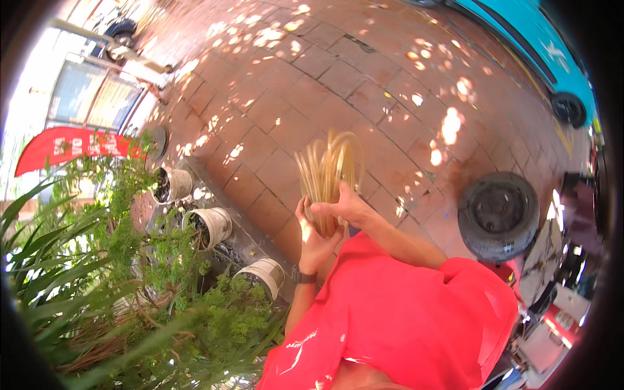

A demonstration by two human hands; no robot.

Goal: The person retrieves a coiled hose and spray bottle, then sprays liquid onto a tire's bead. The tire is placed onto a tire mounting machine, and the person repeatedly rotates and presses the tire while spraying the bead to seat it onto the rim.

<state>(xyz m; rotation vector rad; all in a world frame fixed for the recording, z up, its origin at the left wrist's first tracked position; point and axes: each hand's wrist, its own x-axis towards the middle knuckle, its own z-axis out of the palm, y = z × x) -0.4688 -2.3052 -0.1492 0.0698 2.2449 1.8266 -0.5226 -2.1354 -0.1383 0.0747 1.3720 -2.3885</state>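
Note:
A bundle of thin, pale yellow sticks [327, 170] fans upward in front of my chest. My left hand [314, 238] wraps around the lower end of the bundle from below, with a dark band on its wrist. My right hand [343, 206] closes on the same bundle a little higher, fingers across the sticks. The bottom ends of the sticks are hidden inside both hands. My red shirt [403, 312] fills the lower middle of the view.
Red brick paving [312, 78] lies below. Three pale plant pots [209, 226] stand along a kerb on the left among green leafy plants [97, 273]. A round dark base [498, 214] sits at the right. A turquoise car [533, 45] is parked at upper right.

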